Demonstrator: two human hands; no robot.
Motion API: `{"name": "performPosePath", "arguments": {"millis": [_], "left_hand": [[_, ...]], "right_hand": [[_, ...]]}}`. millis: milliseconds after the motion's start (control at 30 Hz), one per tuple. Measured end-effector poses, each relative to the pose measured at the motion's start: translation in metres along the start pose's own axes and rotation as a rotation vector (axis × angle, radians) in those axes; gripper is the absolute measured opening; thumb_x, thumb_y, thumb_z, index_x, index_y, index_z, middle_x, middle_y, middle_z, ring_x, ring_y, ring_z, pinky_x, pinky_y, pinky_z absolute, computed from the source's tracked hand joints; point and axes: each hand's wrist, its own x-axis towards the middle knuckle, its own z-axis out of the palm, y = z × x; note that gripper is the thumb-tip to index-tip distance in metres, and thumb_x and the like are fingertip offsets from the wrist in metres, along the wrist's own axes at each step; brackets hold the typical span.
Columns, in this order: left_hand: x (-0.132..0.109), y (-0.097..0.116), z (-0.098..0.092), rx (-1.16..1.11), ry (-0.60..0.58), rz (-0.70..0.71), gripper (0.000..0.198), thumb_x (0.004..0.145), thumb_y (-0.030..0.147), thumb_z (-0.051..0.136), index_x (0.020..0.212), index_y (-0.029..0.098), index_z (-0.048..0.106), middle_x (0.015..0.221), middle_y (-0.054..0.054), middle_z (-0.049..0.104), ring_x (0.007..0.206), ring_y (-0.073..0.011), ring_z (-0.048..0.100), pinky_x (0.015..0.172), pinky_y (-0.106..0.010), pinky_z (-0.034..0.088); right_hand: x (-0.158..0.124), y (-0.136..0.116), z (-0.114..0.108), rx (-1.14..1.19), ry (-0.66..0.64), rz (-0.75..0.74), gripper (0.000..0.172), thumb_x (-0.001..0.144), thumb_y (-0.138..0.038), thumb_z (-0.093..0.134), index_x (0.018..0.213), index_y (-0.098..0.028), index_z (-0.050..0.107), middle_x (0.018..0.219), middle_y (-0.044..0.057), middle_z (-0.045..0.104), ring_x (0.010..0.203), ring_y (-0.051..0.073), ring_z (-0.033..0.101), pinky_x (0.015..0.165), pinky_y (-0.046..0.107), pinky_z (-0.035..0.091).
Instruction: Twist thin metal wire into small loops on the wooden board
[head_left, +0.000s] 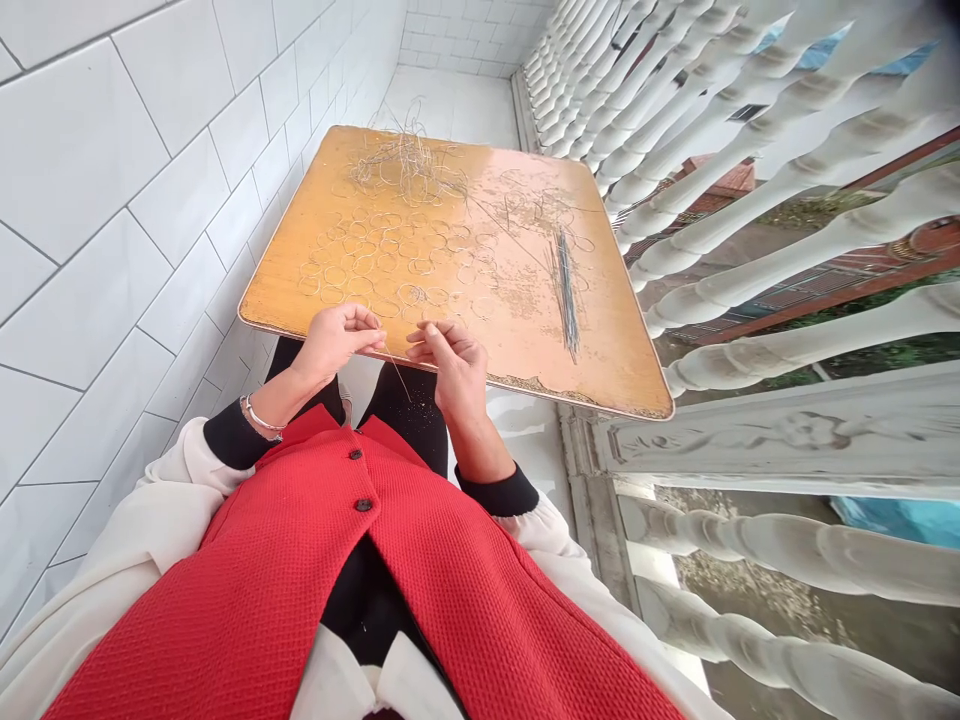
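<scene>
The person's left hand (334, 345) and right hand (451, 368) were raised side by side, close together without touching, each curled into a tight pinch. The left forearm (268, 405) and right forearm (474, 440) angled inward toward them, the left reaching in from the side and the right rising more steeply, with both wrists slightly bent.

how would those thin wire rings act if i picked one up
The wire rings look light and springy, likely bending rather than snapping, since the wire is thin. Flat on the smooth wooden board, they may slide when pushed.
</scene>
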Motion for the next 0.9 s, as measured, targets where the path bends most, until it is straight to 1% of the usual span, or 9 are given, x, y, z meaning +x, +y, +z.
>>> {"name": "performPosePath", "arguments": {"millis": [67,133,267,400,500,633,700,800,900], "left_hand": [[0.002,0.003,-0.004,-0.047,0.047,0.008,0.019,0.068,0.013,0.076,0.074,0.014,0.059,0.067,0.002,0.065,0.061,-0.008,0.065,0.065,-0.022,0.051],[0.003,0.004,-0.006,-0.093,0.082,0.011,0.021,0.067,0.014,0.077,0.075,0.015,0.058,0.068,0.003,0.065,0.062,-0.0074,0.064,0.066,-0.022,0.051],[0.003,0.002,-0.003,-0.177,0.113,-0.013,0.019,0.068,0.013,0.075,0.077,0.015,0.058,0.068,0.004,0.064,0.062,-0.0053,0.061,0.067,-0.02,0.049],[0.0,0.0,0.002,-0.231,0.163,-0.034,0.017,0.071,0.012,0.073,0.078,0.015,0.058,0.068,0.005,0.063,0.062,-0.0049,0.06,0.068,-0.02,0.048],[-0.002,0.002,0.005,-0.259,0.187,-0.046,0.017,0.071,0.01,0.073,0.077,0.015,0.057,0.067,0.005,0.063,0.06,-0.0045,0.06,0.067,-0.02,0.048],[-0.004,0.004,0.008,-0.274,0.182,-0.06,0.018,0.072,0.009,0.073,0.076,0.015,0.057,0.067,0.005,0.062,0.059,-0.0042,0.059,0.067,-0.02,0.048],[-0.005,0.003,0.009,-0.278,0.185,-0.065,0.018,0.073,0.009,0.073,0.076,0.015,0.056,0.067,0.005,0.062,0.059,-0.0041,0.059,0.068,-0.02,0.048],[-0.005,0.001,0.009,-0.284,0.191,-0.064,0.019,0.073,0.009,0.073,0.075,0.015,0.055,0.066,0.005,0.061,0.059,-0.0043,0.059,0.067,-0.02,0.048],[-0.004,-0.001,0.008,-0.282,0.177,-0.061,0.022,0.072,0.01,0.076,0.075,0.016,0.055,0.065,0.005,0.061,0.059,-0.0053,0.06,0.065,-0.02,0.047]], "right_hand": [[0.0,0.008,-0.01,0.005,-0.038,0.028,0.027,0.074,-0.043,0.076,0.087,-0.021,0.072,0.075,0.0,0.072,0.061,0.01,0.063,0.064,0.026,0.055],[-0.003,0.019,-0.017,0.021,-0.144,0.095,0.03,0.067,-0.04,0.081,0.09,-0.022,0.074,0.072,-0.001,0.073,0.06,0.011,0.063,0.064,0.028,0.055],[-0.017,0.037,-0.009,0.037,-0.243,0.033,0.034,0.069,-0.038,0.08,0.101,-0.027,0.077,0.082,0.0,0.076,0.063,0.012,0.063,0.066,0.031,0.056],[-0.029,0.038,0.007,0.0,-0.159,-0.153,0.024,0.08,-0.037,0.073,0.103,-0.031,0.077,0.093,0.002,0.077,0.064,0.011,0.063,0.065,0.03,0.057],[-0.032,0.034,0.009,-0.198,-0.084,-0.34,0.021,0.088,-0.038,0.066,0.104,-0.03,0.077,0.102,0.004,0.075,0.066,0.013,0.065,0.067,0.032,0.058],[-0.031,0.036,0.004,-0.514,-0.073,-0.623,0.022,0.093,-0.034,0.058,0.103,-0.029,0.077,0.105,0.008,0.075,0.09,0.02,0.072,0.083,0.038,0.06],[-0.03,0.039,0.002,-0.598,-0.097,-0.725,0.023,0.094,-0.029,0.056,0.105,-0.029,0.077,0.108,0.009,0.075,0.096,0.022,0.072,0.087,0.04,0.059],[-0.03,0.043,0.002,-0.684,-0.127,-0.806,0.024,0.094,-0.026,0.056,0.107,-0.029,0.076,0.111,0.01,0.075,0.094,0.021,0.073,0.084,0.039,0.061],[-0.03,0.044,0.003,-0.737,-0.153,-0.825,0.022,0.093,-0.027,0.058,0.107,-0.03,0.076,0.111,0.009,0.076,0.094,0.022,0.073,0.082,0.039,0.062]]}}
